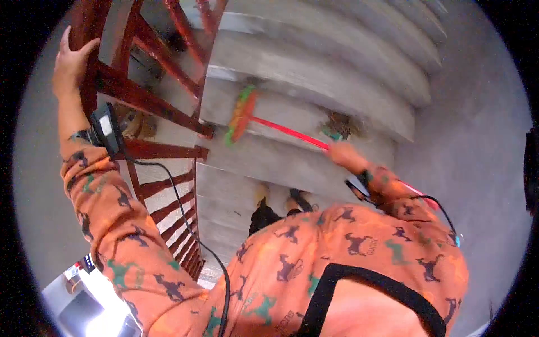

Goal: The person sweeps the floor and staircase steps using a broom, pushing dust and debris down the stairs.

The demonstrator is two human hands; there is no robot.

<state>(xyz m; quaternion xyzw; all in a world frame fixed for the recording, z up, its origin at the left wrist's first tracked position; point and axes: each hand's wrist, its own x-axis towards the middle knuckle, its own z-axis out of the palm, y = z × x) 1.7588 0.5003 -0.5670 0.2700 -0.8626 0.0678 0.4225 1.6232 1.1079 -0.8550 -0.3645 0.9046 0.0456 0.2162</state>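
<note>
My left hand point(70, 70) is at the dark red wooden handrail point(90, 28) at the upper left, its thumb and a finger spread around the rail's edge. My right hand point(347, 156) is closed around the red handle point(292, 133) of a broom. The broom head point(243, 115), orange with green bristles, is slightly blurred and lies over a grey step near the railing side. Beside the handle, towards the wall, a small heap of brown debris point(339, 123) with a green piece rests on the step.
Grey curved stairs point(314, 50) rise ahead along a grey wall point(466, 129). Red balusters point(163, 149) line the left side, with gaps between them. My feet point(297, 199) stand on a step below the broom. A black cable point(179, 196) runs from a device point(106, 128) on my left wrist.
</note>
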